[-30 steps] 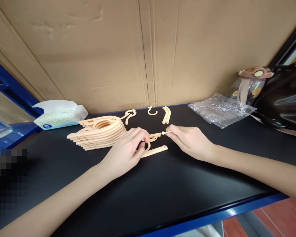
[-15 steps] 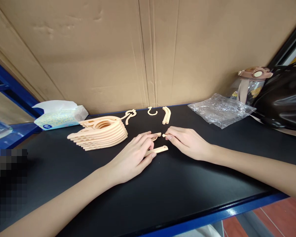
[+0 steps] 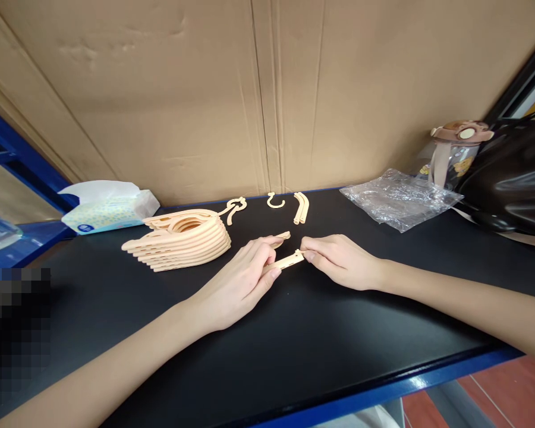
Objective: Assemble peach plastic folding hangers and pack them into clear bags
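My left hand [image 3: 245, 278] is closed around a cream plastic hanger part. One flat arm [image 3: 289, 260] of it sticks out past my thumb, and a second cream end [image 3: 283, 237] shows beyond my fingers. Pinched in my right hand [image 3: 341, 260] is a small cream hanger piece [image 3: 298, 252] with a knobbed tip, mostly hidden by the fingers. Its tip meets the free end of the flat arm; whether it sits inside a hole I cannot tell. Left of my hands lies a stack of cream hangers [image 3: 191, 245].
Behind my hands lie a loose hanger hook [image 3: 275, 203], some curved cream strips [image 3: 300, 209] and a hook with another strip [image 3: 236, 208]. A tissue pack [image 3: 111, 215] stands left. Clear plastic wrap [image 3: 399, 199], a bottle [image 3: 457, 154] and a black bag [image 3: 512, 178] are at right.
My right hand has brought its small piece down to the end of the flat arm, where the two were apart before. The arm in my left hand has tilted up slightly.
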The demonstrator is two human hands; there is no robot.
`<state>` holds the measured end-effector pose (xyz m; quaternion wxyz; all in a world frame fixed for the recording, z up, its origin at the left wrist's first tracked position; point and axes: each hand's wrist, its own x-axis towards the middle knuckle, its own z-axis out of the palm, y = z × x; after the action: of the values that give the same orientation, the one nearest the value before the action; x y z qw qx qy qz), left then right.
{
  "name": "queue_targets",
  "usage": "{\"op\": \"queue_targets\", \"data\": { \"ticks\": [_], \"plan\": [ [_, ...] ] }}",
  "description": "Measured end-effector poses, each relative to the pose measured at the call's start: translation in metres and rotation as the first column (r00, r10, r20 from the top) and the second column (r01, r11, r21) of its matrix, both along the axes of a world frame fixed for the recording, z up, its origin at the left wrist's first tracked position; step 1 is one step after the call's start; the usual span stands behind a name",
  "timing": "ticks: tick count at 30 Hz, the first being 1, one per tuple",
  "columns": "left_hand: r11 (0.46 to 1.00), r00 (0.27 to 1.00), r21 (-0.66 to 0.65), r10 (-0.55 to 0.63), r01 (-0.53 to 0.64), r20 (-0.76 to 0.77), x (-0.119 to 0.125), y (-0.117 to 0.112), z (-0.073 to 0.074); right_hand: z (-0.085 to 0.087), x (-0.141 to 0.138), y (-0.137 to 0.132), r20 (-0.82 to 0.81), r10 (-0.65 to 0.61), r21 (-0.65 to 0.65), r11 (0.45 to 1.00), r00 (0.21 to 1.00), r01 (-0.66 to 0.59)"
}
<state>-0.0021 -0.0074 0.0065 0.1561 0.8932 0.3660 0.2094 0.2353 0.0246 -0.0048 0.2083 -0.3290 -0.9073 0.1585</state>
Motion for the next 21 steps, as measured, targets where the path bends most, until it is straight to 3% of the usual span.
{"op": "queue_targets", "data": {
  "ticks": [8, 21],
  "plan": [
    [0.999, 0.998, 0.013, -0.036, 0.036, -0.047, 0.0015, -0.0023, 0.0035, -0.0024, 0.0032, 0.0027, -0.078, 0.180, 0.025, 0.984, 0.981, -0.179],
    [1.000, 0.996, 0.010, -0.022, 0.023, -0.088, 0.0006, -0.0016, 0.0022, -0.0010, -0.0040, -0.0010, -0.081, -0.038, -0.048, 0.998, 0.996, 0.035]
  ]
}}
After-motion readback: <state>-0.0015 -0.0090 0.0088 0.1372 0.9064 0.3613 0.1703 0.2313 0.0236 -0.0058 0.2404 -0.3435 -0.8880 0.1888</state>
